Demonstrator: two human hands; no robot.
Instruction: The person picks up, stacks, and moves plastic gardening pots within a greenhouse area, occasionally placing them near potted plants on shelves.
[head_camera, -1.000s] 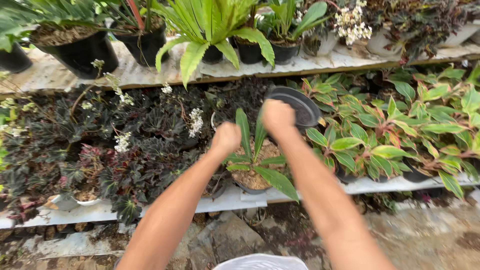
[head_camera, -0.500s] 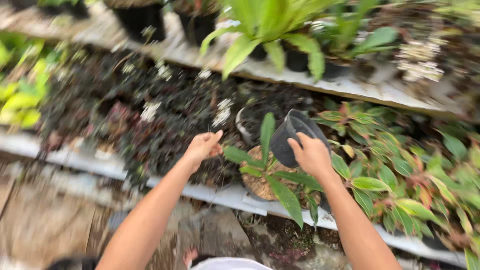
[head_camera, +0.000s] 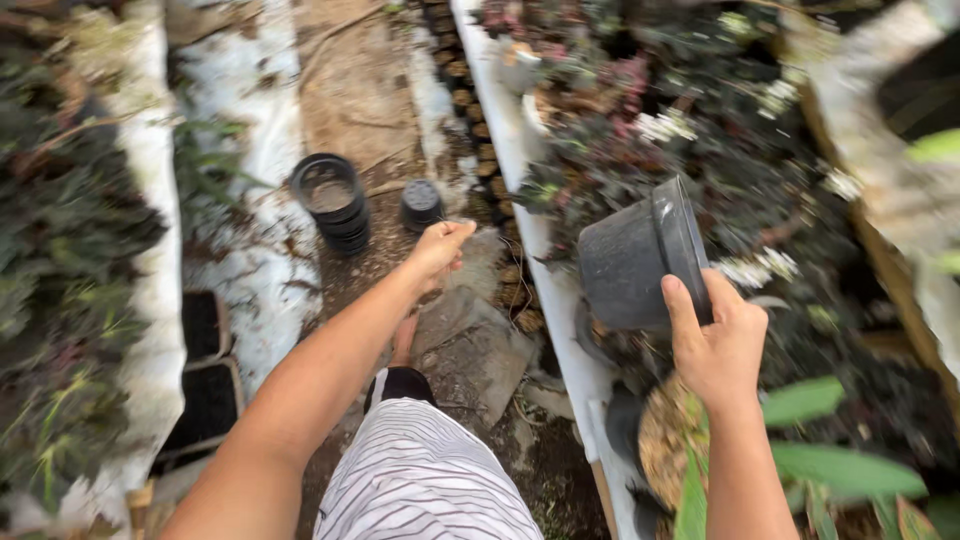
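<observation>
Gripping an empty black pot (head_camera: 640, 255) by its rim, now lifted off the plant bench's (head_camera: 560, 300) edge and tipped sideways, the right hand (head_camera: 718, 345) holds it aloft; the left hand (head_camera: 440, 250), loosely curled and empty, has swung out toward stacked pots (head_camera: 330, 200) on the ground.

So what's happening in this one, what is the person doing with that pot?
A person stands on a dirt path between rows of nursery plants. Their right hand grips the rim of an empty black plastic pot, held tilted on its side above the dark-leaved plants. The left hand is stretched out over the path, holding nothing. A stack of black pots and a smaller pot sit on the ground ahead.
</observation>
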